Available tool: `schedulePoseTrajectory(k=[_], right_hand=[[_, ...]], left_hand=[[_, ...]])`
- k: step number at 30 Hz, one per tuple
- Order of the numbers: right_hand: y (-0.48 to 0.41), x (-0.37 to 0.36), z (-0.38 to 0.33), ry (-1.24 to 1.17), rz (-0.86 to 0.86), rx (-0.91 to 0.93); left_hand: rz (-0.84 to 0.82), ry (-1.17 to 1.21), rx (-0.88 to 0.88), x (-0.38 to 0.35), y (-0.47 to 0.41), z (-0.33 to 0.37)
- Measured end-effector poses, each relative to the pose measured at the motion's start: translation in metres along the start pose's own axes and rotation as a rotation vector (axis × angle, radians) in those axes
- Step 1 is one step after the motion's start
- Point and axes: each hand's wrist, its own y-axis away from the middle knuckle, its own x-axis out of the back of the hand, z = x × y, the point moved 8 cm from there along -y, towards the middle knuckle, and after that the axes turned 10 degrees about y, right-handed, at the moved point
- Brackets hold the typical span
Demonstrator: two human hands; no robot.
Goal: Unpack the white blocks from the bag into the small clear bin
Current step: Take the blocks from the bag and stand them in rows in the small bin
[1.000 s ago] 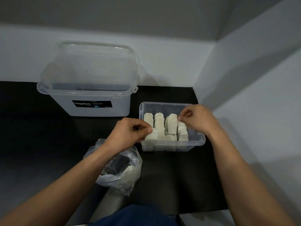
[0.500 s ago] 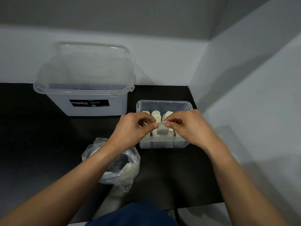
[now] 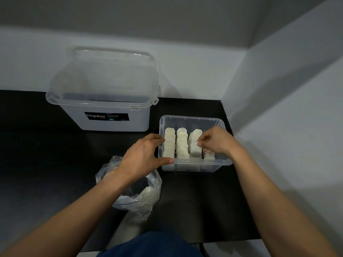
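Plain workroom corner: bare white walls (image 3: 185,71), black table (image 3: 37,145), Megabox tub (image 3: 115,121).

Blocks (image 3: 181,143) white, bin (image 3: 196,161) clear, table (image 3: 194,201) black.

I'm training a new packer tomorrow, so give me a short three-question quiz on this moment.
1. True or false: the right hand pinches a white block inside the small clear bin.
2. Where is the bag? A) left of the small clear bin, nearer the person; B) inside the small clear bin; C) in the right hand.
3. Which hand touches the small clear bin's near left corner?
Key: 1 true; 2 A; 3 the left hand.
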Motion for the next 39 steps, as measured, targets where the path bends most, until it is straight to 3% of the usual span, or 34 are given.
schedulePoseTrajectory(k=[5,11,17,21,26,30,33,39], right_hand=[[-0.022,-0.017,0.002,0.392,0.152,-0.018],[-0.024,-0.024,-0.002,0.513,0.139,-0.051],[0.027,0.014,-0.012,0.275,0.337,-0.044],[0.098,0.017,-0.047,-0.083,0.439,0.065],[0.132,-0.056,-0.123,-0.187,0.204,0.25],[0.117,-0.141,-0.164,0.105,-0.15,0.252],[0.112,-0.165,-0.166,0.357,-0.234,0.133],[0.121,-0.16,-0.156,0.568,-0.303,-0.178]], left_hand=[[0.032,-0.048,0.007,0.003,0.002,0.0],[0.036,-0.055,-0.001,0.003,0.001,0.0],[0.014,0.041,-0.062,0.007,0.011,-0.006],[0.044,0.087,-0.116,0.024,0.03,-0.031],[-0.152,-0.011,-0.234,0.021,0.053,-0.077],[-0.434,-0.148,-0.329,-0.008,0.071,-0.099],[-0.572,-0.313,-0.325,-0.026,0.079,-0.109],[-0.551,-0.385,-0.183,-0.044,0.083,-0.12]])
